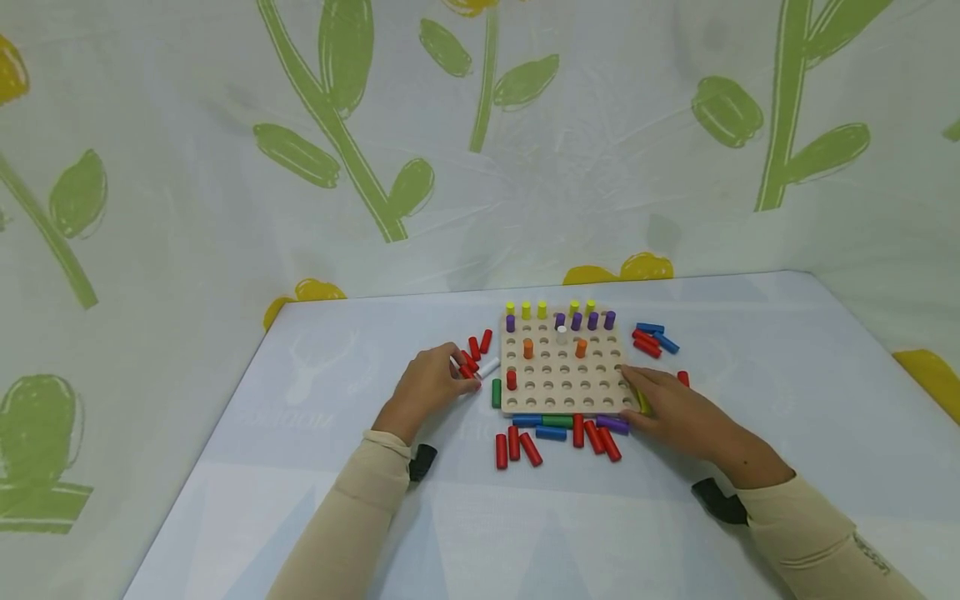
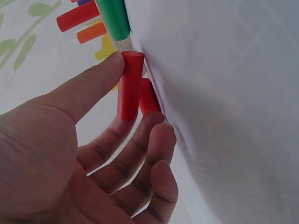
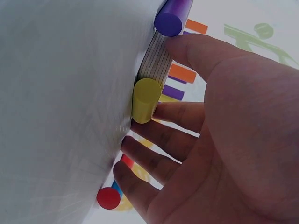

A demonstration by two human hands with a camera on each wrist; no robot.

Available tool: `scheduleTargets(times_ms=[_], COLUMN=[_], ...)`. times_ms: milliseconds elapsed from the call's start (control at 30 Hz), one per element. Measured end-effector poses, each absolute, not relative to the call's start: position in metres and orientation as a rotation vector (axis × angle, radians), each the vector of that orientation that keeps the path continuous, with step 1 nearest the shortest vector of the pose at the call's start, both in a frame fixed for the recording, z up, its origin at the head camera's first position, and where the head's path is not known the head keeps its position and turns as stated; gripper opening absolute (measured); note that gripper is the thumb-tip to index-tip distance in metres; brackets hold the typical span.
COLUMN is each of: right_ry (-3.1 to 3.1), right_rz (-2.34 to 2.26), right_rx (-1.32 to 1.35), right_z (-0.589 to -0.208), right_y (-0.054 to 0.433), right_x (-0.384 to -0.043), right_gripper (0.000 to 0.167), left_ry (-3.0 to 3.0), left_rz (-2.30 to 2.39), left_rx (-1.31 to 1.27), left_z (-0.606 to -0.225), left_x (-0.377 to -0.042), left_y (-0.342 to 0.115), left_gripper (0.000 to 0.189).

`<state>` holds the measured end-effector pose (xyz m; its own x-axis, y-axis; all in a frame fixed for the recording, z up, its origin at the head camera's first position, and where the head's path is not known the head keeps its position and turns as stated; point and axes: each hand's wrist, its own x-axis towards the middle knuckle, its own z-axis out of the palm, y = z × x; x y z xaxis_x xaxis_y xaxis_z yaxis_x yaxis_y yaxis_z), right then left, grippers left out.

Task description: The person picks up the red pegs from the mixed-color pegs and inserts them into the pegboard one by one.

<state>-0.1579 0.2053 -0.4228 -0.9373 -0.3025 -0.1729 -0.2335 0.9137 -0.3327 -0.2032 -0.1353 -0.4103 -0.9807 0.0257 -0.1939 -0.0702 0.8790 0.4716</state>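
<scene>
In the left wrist view, a red peg (image 2: 131,88) is pinched by my left hand (image 1: 429,385) between thumb and index finger. A second red peg (image 2: 149,97) lies just behind the fingers. The wooden pegboard (image 1: 557,402), right of that hand, carries yellow, purple, orange, white and red pegs standing in its holes. My right hand (image 1: 678,412) rests at its front right corner, fingers fairly straight along the right side and thumb touching the edge. Beside those fingers lies a yellow peg (image 3: 146,101), and a purple peg (image 3: 172,18) is near the thumb.
Several loose red pegs (image 1: 501,451) lie before the board with blue, green and purple ones. A white peg (image 1: 489,367) and a green peg (image 1: 497,393) lie at its left. Blue pegs (image 1: 665,342) and red ones lie at the right. A patterned cloth wall (image 1: 525,208) rises behind the table.
</scene>
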Motion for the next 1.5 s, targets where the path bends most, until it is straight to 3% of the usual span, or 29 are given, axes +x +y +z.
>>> scheduleTargets(times_ms=[867, 1500], right_ry=[2.868, 2.864], right_rz=[-0.421, -0.454], right_rx=[-0.418, -0.419], right_z=[-0.421, -0.422], right_y=[0.203, 0.204], right_x=[-0.157, -0.157], right_gripper=[0.08, 0.08], left_ry=[2.74, 2.718], left_rz=[0.975, 1.019], left_rx=[-0.001, 0.186], left_z=[-0.411, -0.39], left_x=[-0.207, -0.192], left_y=[-0.137, -0.126], left_gripper=[0.031, 0.03])
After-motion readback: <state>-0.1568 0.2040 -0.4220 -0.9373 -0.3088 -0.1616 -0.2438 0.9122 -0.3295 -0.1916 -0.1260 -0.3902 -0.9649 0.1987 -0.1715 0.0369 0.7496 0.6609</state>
